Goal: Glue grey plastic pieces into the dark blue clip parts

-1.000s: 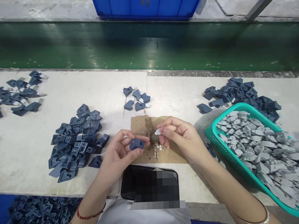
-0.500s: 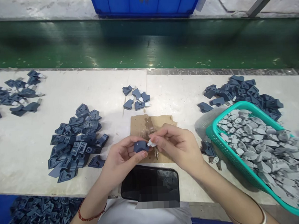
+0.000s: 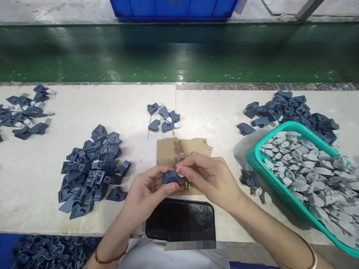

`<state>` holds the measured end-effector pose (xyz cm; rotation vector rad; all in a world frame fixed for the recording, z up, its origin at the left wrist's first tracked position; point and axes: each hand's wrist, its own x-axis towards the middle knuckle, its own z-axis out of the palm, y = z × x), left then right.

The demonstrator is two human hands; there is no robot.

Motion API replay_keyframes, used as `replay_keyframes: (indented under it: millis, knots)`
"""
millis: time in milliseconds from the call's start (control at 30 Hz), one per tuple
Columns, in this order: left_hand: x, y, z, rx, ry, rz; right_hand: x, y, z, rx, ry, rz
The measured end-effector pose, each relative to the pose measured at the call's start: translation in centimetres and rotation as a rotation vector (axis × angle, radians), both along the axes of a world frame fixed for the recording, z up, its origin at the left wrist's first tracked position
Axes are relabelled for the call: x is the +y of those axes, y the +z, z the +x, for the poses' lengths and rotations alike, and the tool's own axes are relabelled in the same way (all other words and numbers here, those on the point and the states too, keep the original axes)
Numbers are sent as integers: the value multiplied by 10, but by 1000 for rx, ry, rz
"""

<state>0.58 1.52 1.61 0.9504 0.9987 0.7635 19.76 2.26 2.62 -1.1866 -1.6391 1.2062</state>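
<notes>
Between thumb and fingers, my left hand (image 3: 149,187) grips a dark blue-grey plastic part (image 3: 171,176). My right hand (image 3: 206,177) pinches a small light grey plastic piece (image 3: 180,174) against the part's right end; the fingertips cover most of it. Both hands are over a stained piece of cardboard (image 3: 165,149). Left of them lies a heap of loose blue-grey parts (image 3: 92,174). Beyond the cardboard sit several blue-grey parts with light tips (image 3: 163,115).
A teal basket (image 3: 289,125) of light grey pieces stands at right, blue-grey parts (image 3: 285,108) behind it. A black phone (image 3: 180,217) lies at the table's front edge. A green conveyor belt (image 3: 176,51) crosses the back, with a blue crate (image 3: 176,5) beyond.
The right hand has moved slightly left, bringing the light grey piece against the blue-grey part's end. Less of the light piece shows now. The left hand has barely shifted.
</notes>
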Motion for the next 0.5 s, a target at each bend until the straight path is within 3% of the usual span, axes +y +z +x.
replay_keyframes:
  millis: [100,300,400,500]
  knots:
    - [-1,2,-1,68,-72,28,0,-2,0,54,-3,-105]
    - [-5,14,-5,528,-355,367,-2,-3,2,149,-32,-224]
    - [-6,17,-5,595,-376,432,-3,0,3,97,15,-198]
    - [-5,17,-4,592,-399,442,-2,2,4,-38,82,-42]
